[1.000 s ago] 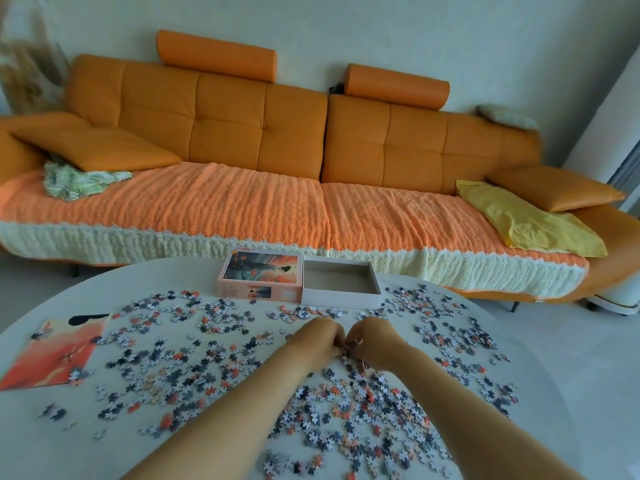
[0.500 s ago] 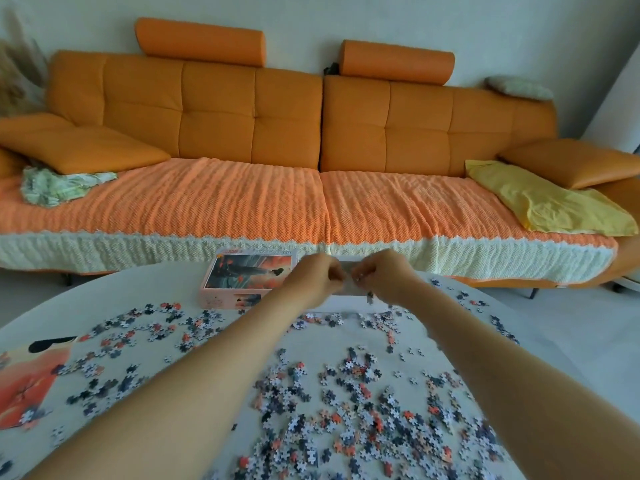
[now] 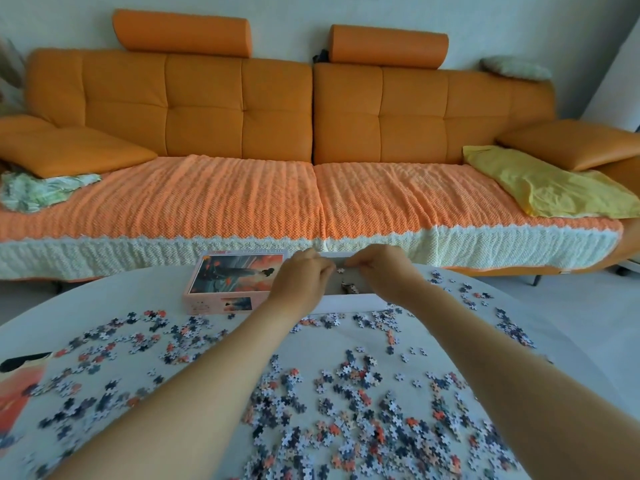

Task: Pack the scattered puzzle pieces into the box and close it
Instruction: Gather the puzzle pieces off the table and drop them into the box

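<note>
Several small puzzle pieces [image 3: 346, 403] lie scattered over the round white table [image 3: 145, 296]. The open white box [image 3: 349, 302] stands at the table's far edge, with a few pieces [image 3: 349, 288] lying inside it. Its pink picture lid [image 3: 235, 275] sits right beside it on the left. My left hand [image 3: 301, 277] and my right hand [image 3: 381, 270] hover close together over the box, fingers curled around puzzle pieces. One loose piece [image 3: 341, 270] is in the air between them.
A printed reference picture [image 3: 17, 389] lies at the table's left edge, partly under pieces. Behind the table stands a long orange sofa [image 3: 311, 116] with a knitted cover, a yellow cloth [image 3: 540, 185] and cushions. Grey floor shows to the right.
Both hands rose from the pile of pieces near me with pieces in them and reached forward over the open box. Pieces now drop into it.
</note>
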`<state>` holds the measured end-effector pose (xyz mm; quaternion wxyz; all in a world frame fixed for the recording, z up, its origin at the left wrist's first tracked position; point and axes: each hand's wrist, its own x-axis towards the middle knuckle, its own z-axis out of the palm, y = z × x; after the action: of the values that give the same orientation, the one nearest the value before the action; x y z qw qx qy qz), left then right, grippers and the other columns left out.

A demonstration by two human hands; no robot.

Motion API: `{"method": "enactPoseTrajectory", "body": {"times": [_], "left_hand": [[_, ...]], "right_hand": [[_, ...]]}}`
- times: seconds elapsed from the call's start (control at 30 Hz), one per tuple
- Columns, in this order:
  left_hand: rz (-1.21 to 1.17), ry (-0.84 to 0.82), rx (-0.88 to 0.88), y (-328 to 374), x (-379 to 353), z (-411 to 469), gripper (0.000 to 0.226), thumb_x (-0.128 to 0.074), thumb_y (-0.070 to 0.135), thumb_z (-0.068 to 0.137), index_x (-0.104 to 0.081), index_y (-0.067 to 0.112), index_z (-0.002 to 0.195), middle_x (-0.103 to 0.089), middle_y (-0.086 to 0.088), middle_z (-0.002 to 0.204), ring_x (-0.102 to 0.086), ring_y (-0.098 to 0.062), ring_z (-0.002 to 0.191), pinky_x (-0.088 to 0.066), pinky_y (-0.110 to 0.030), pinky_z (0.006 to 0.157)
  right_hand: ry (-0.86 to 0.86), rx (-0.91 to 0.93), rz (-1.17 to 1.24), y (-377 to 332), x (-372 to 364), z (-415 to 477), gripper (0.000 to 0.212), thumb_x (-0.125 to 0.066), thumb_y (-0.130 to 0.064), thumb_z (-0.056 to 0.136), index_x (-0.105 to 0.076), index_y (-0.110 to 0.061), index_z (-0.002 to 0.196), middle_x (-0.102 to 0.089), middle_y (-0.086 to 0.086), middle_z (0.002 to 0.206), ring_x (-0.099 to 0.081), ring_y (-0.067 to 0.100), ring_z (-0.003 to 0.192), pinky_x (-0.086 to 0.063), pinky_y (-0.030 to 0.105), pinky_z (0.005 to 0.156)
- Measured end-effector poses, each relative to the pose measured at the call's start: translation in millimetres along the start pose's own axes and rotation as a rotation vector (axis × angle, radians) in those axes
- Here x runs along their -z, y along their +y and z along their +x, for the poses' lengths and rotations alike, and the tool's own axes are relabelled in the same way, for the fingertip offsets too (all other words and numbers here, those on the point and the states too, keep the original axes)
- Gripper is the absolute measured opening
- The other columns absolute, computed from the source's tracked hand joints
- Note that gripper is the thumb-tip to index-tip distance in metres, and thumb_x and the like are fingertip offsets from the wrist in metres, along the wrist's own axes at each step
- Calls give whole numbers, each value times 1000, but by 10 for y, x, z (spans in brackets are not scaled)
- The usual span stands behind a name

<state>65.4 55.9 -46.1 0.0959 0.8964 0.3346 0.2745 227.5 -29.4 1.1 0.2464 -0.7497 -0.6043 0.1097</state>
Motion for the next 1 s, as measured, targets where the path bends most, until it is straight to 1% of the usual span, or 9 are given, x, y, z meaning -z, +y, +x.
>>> {"method": "enactPoseTrajectory", "body": {"times": [0.17, 0.3, 0.4, 0.5, 0.67, 0.77, 0.87, 0.93, 1.0], "left_hand": [[-75, 24, -145, 251, 34, -422, 22, -47, 18, 99, -67, 12, 105, -58, 1, 95, -55, -17, 90, -40, -24, 72], [-23, -164, -151, 373, -49, -738, 30, -46, 25, 99, -61, 19, 125, -57, 8, 121, -50, -11, 116, -40, -20, 91], [57, -397, -13, 440, -106, -832, 58, -41, 50, 98, -31, 25, 149, -28, 8, 152, -23, -15, 141, -28, -37, 113], [80, -558, 66, 483, -148, -871, 79, -36, 67, 91, -12, 27, 155, -3, 15, 159, -1, -14, 147, -14, -45, 118], [-21, -432, -19, 529, -119, -916, 53, -53, 49, 91, -48, 26, 138, -42, 11, 137, -32, -11, 132, -32, -34, 110], [-125, -370, -6, 530, -79, -980, 36, -58, 42, 90, -56, 30, 124, -49, 16, 125, -40, -6, 122, -38, -30, 103], [-3, -378, -3, 478, -48, -1047, 66, -53, 66, 84, -44, 32, 140, -39, 15, 139, -31, -8, 131, -32, -35, 110], [119, -490, 34, 454, -38, -1091, 92, -44, 83, 76, -29, 31, 150, -26, 11, 147, -19, -12, 138, -24, -41, 115], [168, -544, 56, 469, -30, -1113, 96, -39, 87, 75, -24, 31, 152, -24, 12, 146, -16, -14, 138, -22, -42, 115]], "right_hand": [[7, 22, -119, 78, 15, -442, 29, -48, -13, 94, -72, -27, 84, -70, -6, 85, -62, 14, 63, -57, 39, 61], [-102, -7, -343, 218, -158, -779, 39, -42, -12, 93, -68, -34, 113, -62, -5, 124, -60, 16, 101, -53, 31, 77], [-159, -39, -433, 299, -317, -916, 49, -41, -19, 94, -43, -31, 141, -38, 2, 146, -35, 24, 131, -38, 39, 106], [-235, -47, -392, 306, -433, -978, 53, -38, -27, 96, -30, -28, 148, -24, 5, 153, -22, 27, 138, -29, 46, 112], [-270, 75, -283, 301, -432, -1098, 50, -43, -16, 92, -45, -28, 140, -42, -2, 136, -33, 20, 126, -35, 39, 108], [-225, 95, -92, 341, -342, -1164, 44, -45, -10, 91, -58, -28, 129, -50, -5, 129, -42, 17, 123, -37, 36, 107], [-204, 46, -96, 375, -239, -1204, 49, -57, -33, 90, -49, -28, 138, -42, 0, 139, -36, 19, 131, -35, 42, 110], [-326, -16, -279, 356, -205, -1230, 81, -59, -66, 78, -35, -30, 147, -32, 1, 145, -27, 23, 135, -31, 48, 112], [-407, -38, -351, 301, -219, -1253, 99, -57, -81, 68, -30, -31, 149, -27, 1, 145, -23, 25, 135, -31, 52, 111]]}}
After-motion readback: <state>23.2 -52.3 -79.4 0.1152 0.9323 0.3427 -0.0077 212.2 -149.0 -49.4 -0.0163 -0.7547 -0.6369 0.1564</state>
